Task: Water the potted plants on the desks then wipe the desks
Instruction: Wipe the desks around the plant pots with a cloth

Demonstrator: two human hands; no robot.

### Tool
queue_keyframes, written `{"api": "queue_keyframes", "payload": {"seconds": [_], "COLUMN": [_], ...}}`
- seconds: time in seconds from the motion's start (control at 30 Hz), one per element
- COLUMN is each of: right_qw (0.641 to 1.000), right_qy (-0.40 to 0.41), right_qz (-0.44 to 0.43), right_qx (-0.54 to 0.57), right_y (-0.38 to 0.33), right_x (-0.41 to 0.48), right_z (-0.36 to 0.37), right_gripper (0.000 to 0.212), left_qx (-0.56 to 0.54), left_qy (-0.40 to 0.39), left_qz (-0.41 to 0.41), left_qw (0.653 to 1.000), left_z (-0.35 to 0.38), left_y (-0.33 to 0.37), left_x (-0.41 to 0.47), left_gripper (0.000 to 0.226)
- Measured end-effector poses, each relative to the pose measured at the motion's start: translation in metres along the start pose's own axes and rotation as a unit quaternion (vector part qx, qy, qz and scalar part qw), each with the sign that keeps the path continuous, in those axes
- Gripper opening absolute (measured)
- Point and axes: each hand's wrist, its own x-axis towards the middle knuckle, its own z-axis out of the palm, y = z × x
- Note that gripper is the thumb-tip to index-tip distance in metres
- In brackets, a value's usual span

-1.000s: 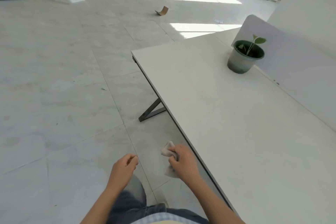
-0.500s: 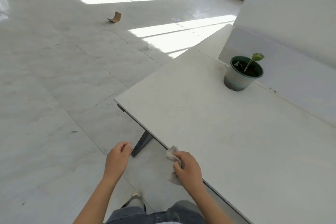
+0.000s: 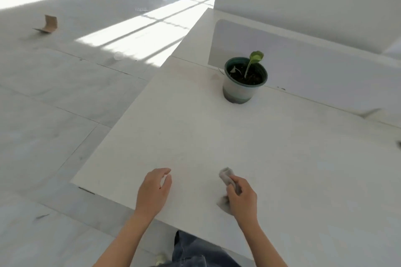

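Right hand (image 3: 242,196) grips cloth (image 3: 226,176) over desk (image 3: 217,136); contact unclear

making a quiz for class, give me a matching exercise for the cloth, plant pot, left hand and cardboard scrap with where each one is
1 cloth
2 plant pot
3 left hand
4 cardboard scrap

A on the floor
B empty, above the desk
C gripped in the right hand
D back of the desk, by the divider

Pairs: 1-C, 2-D, 3-B, 4-A
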Motion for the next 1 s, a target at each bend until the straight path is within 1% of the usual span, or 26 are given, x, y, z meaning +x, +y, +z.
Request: {"api": "queue_keyframes", "payload": {"seconds": [0.07,0.13,0.17,0.23,0.3,0.37,0.4,0.43,0.5,0.53,0.6,0.77,0.83,0.87,0.93,0.97,1.0], "right_qw": [0.999,0.996,0.993,0.982,0.971,0.960,0.954,0.947,0.928,0.922,0.920,0.935,0.934,0.932,0.924,0.910,0.896], "right_qy": [0.043,0.085,0.107,0.143,0.153,0.141,0.120,0.086,0.003,-0.027,-0.046,-0.008,0.000,-0.010,-0.053,-0.078,-0.104], "right_qz": [0.009,-0.003,-0.015,-0.038,-0.055,-0.067,-0.075,-0.084,-0.090,-0.083,-0.062,-0.024,-0.009,-0.011,-0.061,-0.101,-0.122], "right_qx": [-0.002,-0.023,-0.047,-0.114,-0.177,-0.231,-0.263,-0.298,-0.360,-0.378,-0.385,-0.353,-0.357,-0.362,-0.374,-0.396,-0.415], "right_y": [-0.010,-0.021,-0.025,-0.029,-0.032,-0.036,-0.038,-0.037,-0.031,-0.026,-0.015,-0.007,-0.005,-0.005,-0.008,-0.011,-0.016], "right_x": [0.040,0.090,0.118,0.177,0.231,0.275,0.294,0.311,0.335,0.342,0.345,0.311,0.284,0.267,0.232,0.221,0.217], "right_z": [-0.020,-0.044,-0.055,-0.074,-0.087,-0.092,-0.092,-0.089,-0.080,-0.075,-0.065,-0.046,-0.034,-0.025,-0.002,0.011,0.022], "right_gripper": [0.022,0.021,0.021,0.024,0.026,0.029,0.029,0.031,0.038,0.043,0.049,0.048,0.048,0.050,0.061,0.067,0.067], "left_qx": [0.076,0.134,0.161,0.211,0.243,0.278,0.288,0.294,0.308,0.316,0.325,0.351,0.350,0.350,0.347,0.344,0.342], "left_qy": [0.007,0.029,0.038,0.039,0.026,0.028,0.029,0.023,0.021,0.021,0.019,0.024,0.021,0.023,0.032,0.035,0.037], "left_qz": [0.032,0.043,0.041,0.028,0.015,0.003,-0.002,-0.011,-0.017,-0.018,-0.025,-0.025,-0.020,-0.017,-0.011,-0.008,-0.006], "left_qw": [0.997,0.990,0.985,0.976,0.970,0.960,0.957,0.956,0.951,0.948,0.945,0.936,0.936,0.936,0.937,0.938,0.939], "left_z": [0.005,0.010,0.013,0.018,0.023,0.027,0.029,0.032,0.037,0.039,0.041,0.041,0.040,0.041,0.042,0.042,0.042], "left_y": [0.017,0.032,0.037,0.044,0.044,0.039,0.036,0.034,0.028,0.026,0.025,0.027,0.026,0.025,0.022,0.022,0.021], "left_x": [0.043,0.087,0.109,0.146,0.173,0.189,0.193,0.196,0.199,0.200,0.201,0.201,0.201,0.201,0.201,0.202,0.203], "left_gripper": [0.046,0.064,0.065,0.057,0.057,0.067,0.072,0.075,0.073,0.071,0.066,0.060,0.059,0.058,0.057,0.057,0.057]}}
